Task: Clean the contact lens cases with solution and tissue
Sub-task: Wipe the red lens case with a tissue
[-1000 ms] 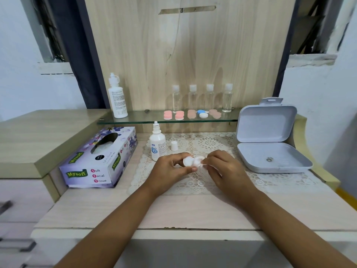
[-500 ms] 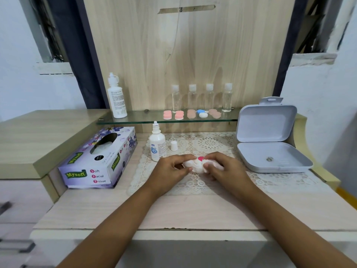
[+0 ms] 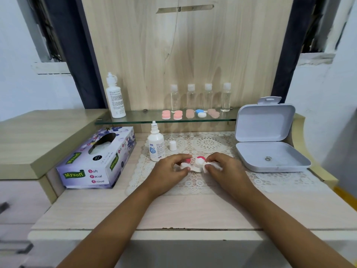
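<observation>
Two hands meet over a lace mat (image 3: 208, 144) on a desk. The left hand (image 3: 169, 171) pinches a white-and-pink lens case (image 3: 199, 161) - the right hand (image 3: 227, 170) pinches a tissue (image 3: 214, 167) against it. A solution bottle (image 3: 155, 147) stands just behind.

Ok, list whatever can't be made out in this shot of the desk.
Head view only.
- Contact lens case: wrapped in tissue, gripped by left hand and right hand; capped or open, unclear.
- Small solution bottle and tall shelf bottle: print too small to read.
- Small round bit in the grey box: too small to identify.
- Drawers: cut off by left edge, blurred.
</observation>
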The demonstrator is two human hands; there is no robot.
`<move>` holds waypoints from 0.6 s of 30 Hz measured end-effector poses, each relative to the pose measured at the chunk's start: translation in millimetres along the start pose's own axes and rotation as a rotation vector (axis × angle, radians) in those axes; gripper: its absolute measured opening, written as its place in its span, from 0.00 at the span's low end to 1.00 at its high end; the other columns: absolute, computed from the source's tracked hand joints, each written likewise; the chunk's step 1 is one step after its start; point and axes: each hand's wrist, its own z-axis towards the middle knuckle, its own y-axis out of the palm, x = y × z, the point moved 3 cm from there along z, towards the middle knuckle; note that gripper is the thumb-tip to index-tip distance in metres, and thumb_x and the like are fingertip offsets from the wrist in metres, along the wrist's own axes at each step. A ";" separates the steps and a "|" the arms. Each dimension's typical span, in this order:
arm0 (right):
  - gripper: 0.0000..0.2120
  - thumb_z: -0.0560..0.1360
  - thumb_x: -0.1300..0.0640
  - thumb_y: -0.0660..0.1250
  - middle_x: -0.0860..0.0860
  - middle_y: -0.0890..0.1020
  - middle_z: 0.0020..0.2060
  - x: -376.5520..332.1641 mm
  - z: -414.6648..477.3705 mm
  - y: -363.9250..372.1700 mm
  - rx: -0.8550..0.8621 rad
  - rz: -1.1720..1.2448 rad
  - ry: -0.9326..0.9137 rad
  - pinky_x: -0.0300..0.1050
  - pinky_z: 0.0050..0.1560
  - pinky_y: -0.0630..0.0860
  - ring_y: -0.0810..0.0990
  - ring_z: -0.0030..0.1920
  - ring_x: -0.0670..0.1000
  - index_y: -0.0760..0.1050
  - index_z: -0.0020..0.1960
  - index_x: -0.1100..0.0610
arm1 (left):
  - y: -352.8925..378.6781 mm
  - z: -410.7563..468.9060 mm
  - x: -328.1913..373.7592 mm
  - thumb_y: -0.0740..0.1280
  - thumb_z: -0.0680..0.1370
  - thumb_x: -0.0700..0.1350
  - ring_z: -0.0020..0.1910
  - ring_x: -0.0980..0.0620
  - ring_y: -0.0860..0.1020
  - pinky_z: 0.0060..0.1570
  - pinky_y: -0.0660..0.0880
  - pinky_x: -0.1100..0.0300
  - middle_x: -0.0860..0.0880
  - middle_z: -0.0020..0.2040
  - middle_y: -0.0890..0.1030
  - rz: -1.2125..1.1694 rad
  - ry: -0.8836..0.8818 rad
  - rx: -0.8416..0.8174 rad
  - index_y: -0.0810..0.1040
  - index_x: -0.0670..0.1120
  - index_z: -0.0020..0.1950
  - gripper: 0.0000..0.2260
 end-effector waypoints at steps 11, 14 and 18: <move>0.06 0.74 0.62 0.64 0.53 0.76 0.44 8.5 -4.8 4.7 -0.039 -0.287 -0.138 0.43 0.42 0.69 0.76 0.42 0.54 0.78 0.47 0.60 | -2.8 0.8 -5.4 0.66 0.75 0.54 0.57 0.55 0.71 0.53 0.66 0.63 0.51 0.57 0.74 0.385 0.010 -0.137 0.73 0.50 0.64 0.19; 0.08 0.74 0.60 0.63 0.56 0.76 0.45 8.5 -6.4 6.9 -0.074 -0.299 -0.141 0.46 0.48 0.75 0.78 0.44 0.55 0.80 0.46 0.61 | -2.7 1.0 -9.3 0.64 0.76 0.57 0.58 0.56 0.69 0.52 0.62 0.66 0.51 0.61 0.71 0.436 -0.025 -0.174 0.73 0.47 0.63 0.20; 0.10 0.75 0.57 0.62 0.55 0.78 0.49 8.0 -6.3 6.9 -0.147 -0.330 -0.110 0.42 0.53 0.73 0.78 0.51 0.53 0.80 0.52 0.58 | -1.3 -0.5 -7.8 0.62 0.77 0.58 0.65 0.56 0.67 0.56 0.59 0.69 0.52 0.68 0.67 0.473 -0.046 -0.199 0.71 0.46 0.67 0.24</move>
